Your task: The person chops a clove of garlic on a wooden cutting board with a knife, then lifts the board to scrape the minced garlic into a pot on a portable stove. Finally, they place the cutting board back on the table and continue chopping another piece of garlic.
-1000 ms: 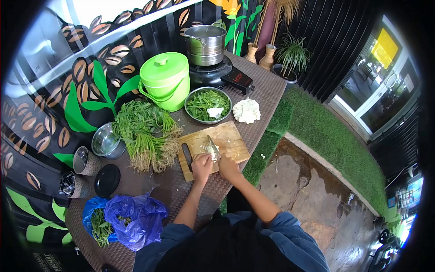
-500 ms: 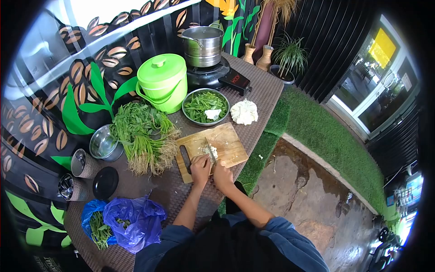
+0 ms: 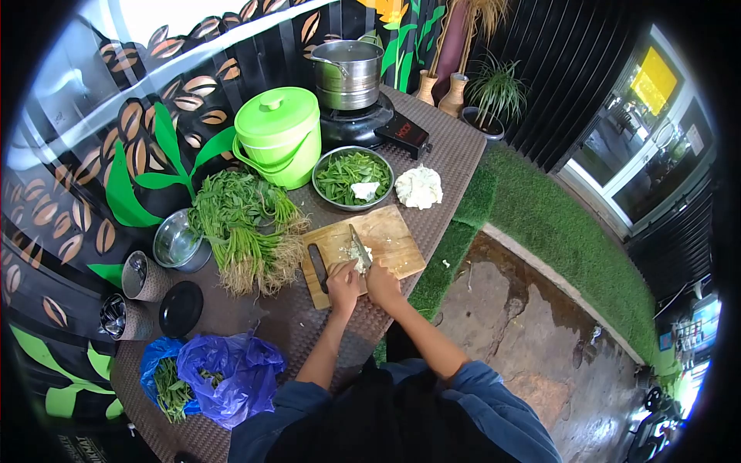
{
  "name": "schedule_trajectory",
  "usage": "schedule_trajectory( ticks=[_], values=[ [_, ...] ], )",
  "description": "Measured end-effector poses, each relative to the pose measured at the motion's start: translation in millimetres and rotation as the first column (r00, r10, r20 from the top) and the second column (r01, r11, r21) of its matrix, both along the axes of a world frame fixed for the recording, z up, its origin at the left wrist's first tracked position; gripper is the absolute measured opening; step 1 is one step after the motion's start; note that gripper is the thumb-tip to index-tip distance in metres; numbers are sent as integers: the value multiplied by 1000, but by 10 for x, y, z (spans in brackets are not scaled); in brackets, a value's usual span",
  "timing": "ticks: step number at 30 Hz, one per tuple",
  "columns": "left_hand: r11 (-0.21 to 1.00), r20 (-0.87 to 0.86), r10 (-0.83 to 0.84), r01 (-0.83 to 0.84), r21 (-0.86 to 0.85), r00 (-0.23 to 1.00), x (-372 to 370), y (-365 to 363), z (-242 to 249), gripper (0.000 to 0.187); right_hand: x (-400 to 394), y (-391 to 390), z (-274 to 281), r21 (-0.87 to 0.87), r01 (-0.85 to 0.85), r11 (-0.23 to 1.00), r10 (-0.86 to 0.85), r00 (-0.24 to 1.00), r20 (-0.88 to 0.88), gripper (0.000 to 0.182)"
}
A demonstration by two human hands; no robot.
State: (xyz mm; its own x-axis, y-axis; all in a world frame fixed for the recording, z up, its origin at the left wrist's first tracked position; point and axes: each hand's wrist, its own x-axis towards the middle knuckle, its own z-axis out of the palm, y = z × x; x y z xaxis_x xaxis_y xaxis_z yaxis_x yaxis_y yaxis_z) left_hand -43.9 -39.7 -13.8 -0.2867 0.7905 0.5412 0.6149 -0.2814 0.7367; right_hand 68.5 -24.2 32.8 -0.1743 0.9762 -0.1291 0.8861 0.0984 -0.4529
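Note:
My right hand (image 3: 384, 284) grips a knife (image 3: 358, 242), its blade pointing away from me over the wooden cutting board (image 3: 392, 228). Small white chopped pieces (image 3: 360, 255) lie beside the blade near the board's middle. My left hand (image 3: 343, 286) is closed, fingertips curled down at the near side of those pieces; anything in its fingers is hidden. Behind the board stands a metal bowl (image 3: 318, 187) of green leaves (image 3: 351, 174) with a white lump (image 3: 365, 190) on top. A white crumpled-looking mass (image 3: 419, 187) sits to the right of the bowl.
Rooted greens (image 3: 247, 231) lie left of the board. Behind are a lidded green bucket (image 3: 276, 139) and a steel pot (image 3: 347, 85) on a black cooker (image 3: 351, 123). A metal bowl (image 3: 179, 243), cutlery cups, a black lid (image 3: 181, 309) and blue bags (image 3: 231, 378) stand left.
My right hand and the knife handle have risen slightly away from me, and the blade has shifted among the white pieces. My left hand stays close to the same spot.

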Motion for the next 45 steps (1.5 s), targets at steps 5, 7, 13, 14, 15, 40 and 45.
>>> schedule_trajectory(
  ticks=[5, 7, 13, 14, 15, 40, 45],
  values=[
    [1000, 29, 14, -13, -13, 999, 9, 11, 46, 23, -80, -179, -120, 42, -9, 999, 7, 999, 39, 25],
    [1000, 10, 19, -19, -19, 1000, 36, 0, 55, 22, -91, -179, -104, 38, 63, 997, -64, 998, 29, 24],
    [997, 281, 18, 2, -72, 959, 43, -60, 87, 17, -5, -49, 59, 4, -45, 999, 45, 998, 42, 26],
    [997, 281, 21, -1, -72, 960, 35, -64, 100, 17, -34, -96, 37, 4, -48, 999, 48, 998, 41, 26],
    [998, 282, 25, -7, -65, 959, 35, -54, 88, 16, -69, -173, 8, -23, -1, 1000, 1, 1000, 4, 26],
    [992, 14, 102, -101, -81, 995, 41, -48, 151, 14, -50, -201, -15, -6, 0, 1000, 0, 997, 72, 24],
    [993, -10, 110, -111, -40, 994, 39, -50, 126, 16, -40, -45, -43, 47, -79, 996, 73, 991, 115, 23]
  ],
)
